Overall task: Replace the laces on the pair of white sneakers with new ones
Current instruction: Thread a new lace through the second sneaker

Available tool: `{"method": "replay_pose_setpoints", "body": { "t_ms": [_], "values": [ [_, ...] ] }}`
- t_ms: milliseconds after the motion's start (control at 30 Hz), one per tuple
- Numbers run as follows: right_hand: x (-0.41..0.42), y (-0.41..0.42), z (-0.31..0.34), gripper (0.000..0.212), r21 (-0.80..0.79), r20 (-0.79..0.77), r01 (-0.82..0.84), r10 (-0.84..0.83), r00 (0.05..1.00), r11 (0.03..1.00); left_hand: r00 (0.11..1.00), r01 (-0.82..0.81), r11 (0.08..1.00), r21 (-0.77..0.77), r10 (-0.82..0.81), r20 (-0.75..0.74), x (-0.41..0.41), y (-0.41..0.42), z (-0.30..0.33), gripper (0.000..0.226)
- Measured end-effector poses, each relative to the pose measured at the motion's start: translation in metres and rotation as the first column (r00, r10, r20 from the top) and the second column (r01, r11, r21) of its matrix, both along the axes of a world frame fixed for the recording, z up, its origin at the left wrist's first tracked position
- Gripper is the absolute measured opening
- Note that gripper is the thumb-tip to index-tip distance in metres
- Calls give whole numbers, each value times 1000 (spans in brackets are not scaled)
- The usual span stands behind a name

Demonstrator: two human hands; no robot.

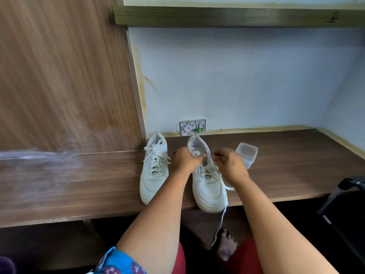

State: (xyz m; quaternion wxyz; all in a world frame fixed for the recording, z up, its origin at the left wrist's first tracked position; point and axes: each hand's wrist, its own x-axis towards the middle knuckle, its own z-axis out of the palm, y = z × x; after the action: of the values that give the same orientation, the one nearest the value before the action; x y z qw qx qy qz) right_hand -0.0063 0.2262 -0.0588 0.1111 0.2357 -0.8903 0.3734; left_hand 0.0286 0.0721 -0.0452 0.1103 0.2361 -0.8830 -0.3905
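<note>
I am inspecting from the left. The left sneaker (154, 169) is standing on the table (286, 165), fully laced, untouched. Beside it my left hand (184, 158) is curling against the tongue of the right sneaker (207, 178), steadying it near the top eyelets. My right hand (230, 164) is pinching the lace (215, 174) just above those eyelets; one loose end is trailing off the table edge toward the floor. A clear plastic tub (246, 154) is sitting just behind that hand. I am judging the lace soft, light and limp, best gripped near its stiff tip; the shoe looks light yet firm, so holding its collar suits.
</note>
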Motion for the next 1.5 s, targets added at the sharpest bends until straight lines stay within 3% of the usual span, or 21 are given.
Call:
{"method": "replay_pose_setpoints", "body": {
  "t_ms": [67,200,300,567,667,733,900,1000,1100,1167,1267,1367,1500],
  "values": [
    [-6,-11,-7,11,65,-54,-32,35,998,997,1000,-11,1000,-6,11,4,-5,1,-2,37],
    [-11,-20,-13,13,158,-121,-3,22,992,987,997,-22,958,287,44,-67,-6,-4,-4,25],
    [-12,-24,-16,12,219,-159,-36,71,985,975,995,-2,911,412,42,-88,-4,-5,-6,22],
    [-15,-25,-24,7,45,-49,-180,182,982,983,993,31,892,451,24,-115,-1,-6,-9,21],
    [-12,-27,-26,3,-75,102,-131,138,985,989,990,125,869,479,-75,-122,3,-12,-7,15],
    [-13,-27,-28,2,-125,168,-89,109,980,988,986,155,902,402,-118,-115,5,-15,-7,15],
    [-15,-20,-21,2,-17,152,-115,116,982,993,996,87,970,228,-79,-44,14,-29,7,24],
    [-14,-19,-22,7,55,175,-96,85,981,994,982,77,987,142,-100,161,24,-63,24,17],
    [-13,-22,-23,13,87,173,-114,97,980,990,881,214,972,96,-234,411,33,-76,31,22],
    [-13,-25,-25,15,107,172,-119,99,980,987,873,329,939,-95,-264,410,32,-66,24,13],
    [-13,-27,-24,18,119,178,-120,97,979,986,869,397,892,-215,-290,400,25,-39,11,42],
    [-12,-28,-24,19,121,184,-124,101,978,985,869,433,822,-370,-272,413,17,-25,6,36],
    [-12,-26,-23,13,139,193,-110,82,978,984,890,417,837,-354,-296,347,23,-29,15,19]
  ]
}}
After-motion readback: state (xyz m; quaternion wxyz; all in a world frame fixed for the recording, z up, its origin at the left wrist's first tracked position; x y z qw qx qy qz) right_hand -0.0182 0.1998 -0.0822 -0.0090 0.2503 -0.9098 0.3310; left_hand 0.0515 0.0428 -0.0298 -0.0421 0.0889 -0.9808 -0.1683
